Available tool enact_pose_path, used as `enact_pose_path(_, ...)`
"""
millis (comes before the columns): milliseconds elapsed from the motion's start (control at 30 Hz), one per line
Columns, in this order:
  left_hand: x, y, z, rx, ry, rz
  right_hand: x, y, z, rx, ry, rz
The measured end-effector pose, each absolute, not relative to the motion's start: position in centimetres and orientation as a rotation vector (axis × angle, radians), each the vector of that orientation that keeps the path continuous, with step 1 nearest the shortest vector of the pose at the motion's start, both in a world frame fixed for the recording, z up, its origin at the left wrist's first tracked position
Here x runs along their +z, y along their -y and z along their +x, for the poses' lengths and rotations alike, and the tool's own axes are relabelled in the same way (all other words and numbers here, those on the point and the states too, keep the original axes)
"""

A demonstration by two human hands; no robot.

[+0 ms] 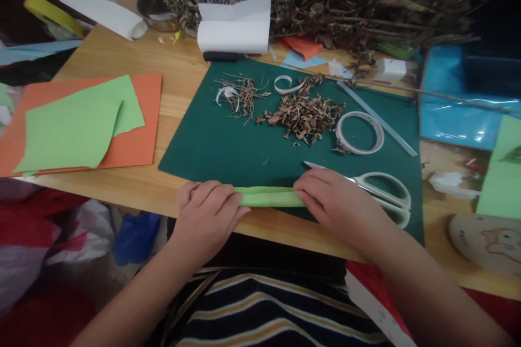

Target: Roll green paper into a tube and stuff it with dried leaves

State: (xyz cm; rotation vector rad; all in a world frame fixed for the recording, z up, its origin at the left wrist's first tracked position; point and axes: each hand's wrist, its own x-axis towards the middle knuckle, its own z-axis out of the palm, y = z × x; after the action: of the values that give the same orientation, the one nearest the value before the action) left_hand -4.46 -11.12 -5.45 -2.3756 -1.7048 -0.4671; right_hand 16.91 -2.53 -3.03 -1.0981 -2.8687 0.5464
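Observation:
A light green paper, rolled or folded into a narrow strip (266,197), lies along the near edge of the dark green cutting mat (211,141). Around its left end, the fingers of my left hand (209,209) are closed. My right hand (336,203) grips the other end, thumb and fingers pressed together on it. Partly under my right hand rest scissors (385,192) with pale handles, the blade tip poking out to the left. Beyond the strip sit a heap of dried leaves (305,114), a pile of thin stems (244,95) and a roll of tape (360,133).
Green sheets (73,124) lie on orange paper (142,141) at left. White paper rolls (234,35) stand at the back before a bundle of dried plants (325,5). A clear strip (378,119) crosses the mat. At right are a blue package (451,103) and a painted pale object (488,241).

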Motion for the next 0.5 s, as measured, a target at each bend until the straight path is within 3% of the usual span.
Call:
enact_pose_path(167,-5.4,10.9,-4.6,-0.459,1.702,-2.395,-3.4,2.7,17.2,0.248,2.980,-1.011)
enact_pose_path(500,-5.6,11.0,-4.8,-0.529,1.684,-2.398,-3.2,3.8,17.1,0.249,2.942,-0.899)
